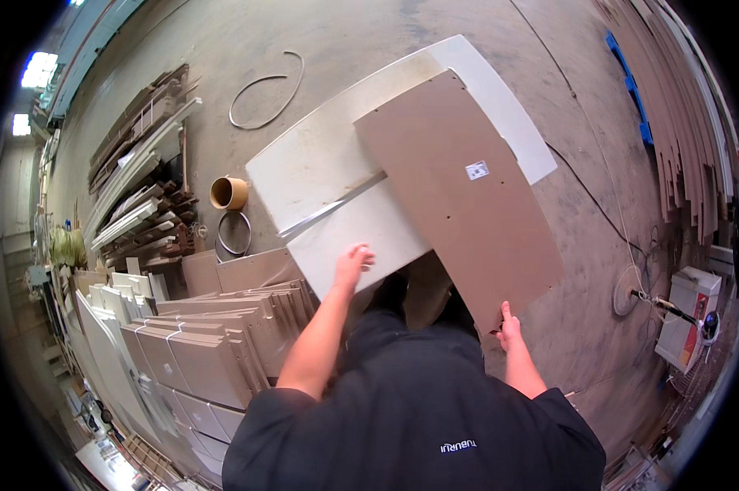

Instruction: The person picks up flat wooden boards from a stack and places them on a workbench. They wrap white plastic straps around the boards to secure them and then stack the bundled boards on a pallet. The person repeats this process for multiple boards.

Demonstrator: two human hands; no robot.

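My right hand (509,326) grips the near corner of a large brown panel (459,192), thumb on top and fingers at the edge. The panel has a small white label, a few small holes and a stepped right edge. It lies slantwise over a white work surface (312,159), its near end sticking out past the surface toward me. My left hand (354,266) hovers over the near white board (349,233), its fingers loosely bent and apart, with nothing in them. A metal strip (334,204) runs across the white surface, and its right end disappears under the panel.
Bundled brown panels (193,360) stand close on my left. Beyond them lie stacked boards (144,176), a cardboard tube (228,193) and a curved strip (268,102) on the floor. A white box (687,319) and cables are at right, long brown boards (672,106) at far right.
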